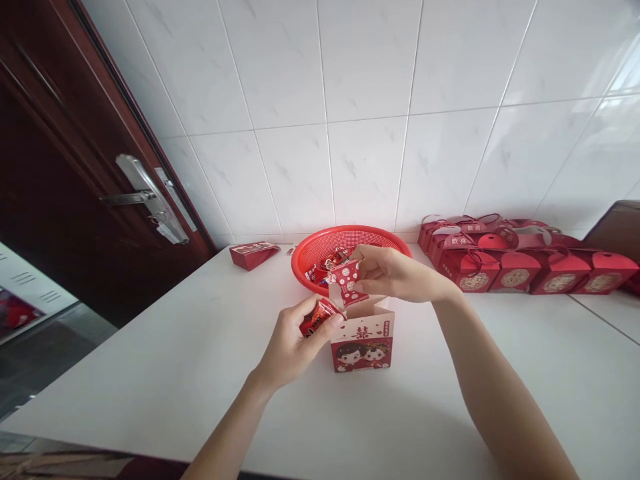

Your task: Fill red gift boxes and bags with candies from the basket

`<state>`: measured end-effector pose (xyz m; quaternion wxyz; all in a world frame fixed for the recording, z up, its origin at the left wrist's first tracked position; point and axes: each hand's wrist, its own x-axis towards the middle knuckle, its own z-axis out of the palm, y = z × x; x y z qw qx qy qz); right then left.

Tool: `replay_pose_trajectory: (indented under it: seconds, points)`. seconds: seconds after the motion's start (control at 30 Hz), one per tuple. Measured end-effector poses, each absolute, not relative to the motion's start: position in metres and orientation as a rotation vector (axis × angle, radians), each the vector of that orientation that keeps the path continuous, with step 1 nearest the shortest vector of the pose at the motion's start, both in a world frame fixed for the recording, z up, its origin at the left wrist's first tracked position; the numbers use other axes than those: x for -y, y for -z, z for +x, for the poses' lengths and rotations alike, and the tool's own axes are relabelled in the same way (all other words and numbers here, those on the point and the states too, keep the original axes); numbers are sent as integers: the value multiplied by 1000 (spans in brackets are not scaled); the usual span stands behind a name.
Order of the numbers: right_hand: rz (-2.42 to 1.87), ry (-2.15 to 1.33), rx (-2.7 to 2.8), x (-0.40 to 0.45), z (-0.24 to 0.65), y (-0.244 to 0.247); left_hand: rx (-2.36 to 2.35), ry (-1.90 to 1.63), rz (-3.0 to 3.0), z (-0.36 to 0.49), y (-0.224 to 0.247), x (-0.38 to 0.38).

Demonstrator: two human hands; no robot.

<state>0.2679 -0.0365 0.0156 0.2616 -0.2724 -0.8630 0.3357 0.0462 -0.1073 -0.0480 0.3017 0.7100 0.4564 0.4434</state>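
An open-topped red and white gift box with two cartoon figures on its front stands upright on the white table. My left hand is closed around a shiny red candy packet at the box's upper left. Over the box opening, my right hand pinches a red packet with white round patterns. Behind both hands sits a red mesh basket with several wrapped candies in it, partly hidden by my hands and the packet.
Several red gift boxes with ribbon handles stand in rows at the right by the tiled wall. A single red box lies left of the basket. A dark wooden door with a metal handle is at the left.
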Motion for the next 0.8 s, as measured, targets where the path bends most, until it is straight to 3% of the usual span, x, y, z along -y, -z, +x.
replay_pose_trajectory:
  seconds: [0.43,0.8]
  points:
    - [-1023,-683,2474,40,266,-15,-1180,-1149,1856,43,46,108]
    - [-658,-974,2450,45,255,-15,-1092,-1150,1605,49,32,98]
